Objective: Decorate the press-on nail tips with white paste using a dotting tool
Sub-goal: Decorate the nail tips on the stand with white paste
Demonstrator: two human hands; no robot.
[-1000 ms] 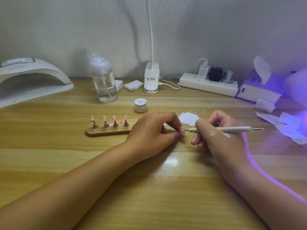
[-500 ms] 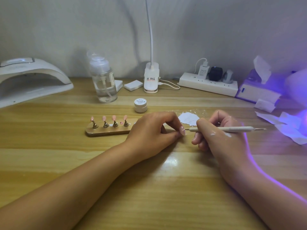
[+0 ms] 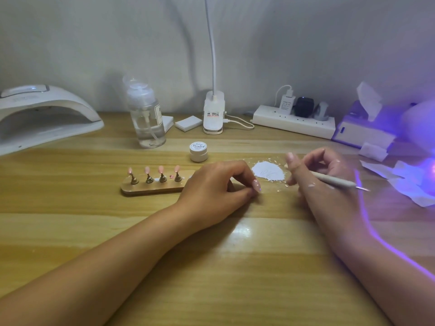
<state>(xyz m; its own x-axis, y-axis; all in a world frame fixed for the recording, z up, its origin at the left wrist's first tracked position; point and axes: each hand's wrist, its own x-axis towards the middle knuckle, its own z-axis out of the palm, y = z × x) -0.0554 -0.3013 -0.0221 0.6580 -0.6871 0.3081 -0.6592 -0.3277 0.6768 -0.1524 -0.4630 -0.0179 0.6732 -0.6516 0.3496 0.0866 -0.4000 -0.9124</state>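
head cam | looks forward-down | close over table (image 3: 211,290) (wide-angle) | right edge seemingly glare-washed

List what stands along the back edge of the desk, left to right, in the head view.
Nail lamp → pump bottle → clip lamp base → power strip → tissue box.

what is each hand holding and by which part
Right hand grips the dotting tool near its front, rear end sticking out. Left hand seems to pinch a pink nail tip; exact hold hidden.
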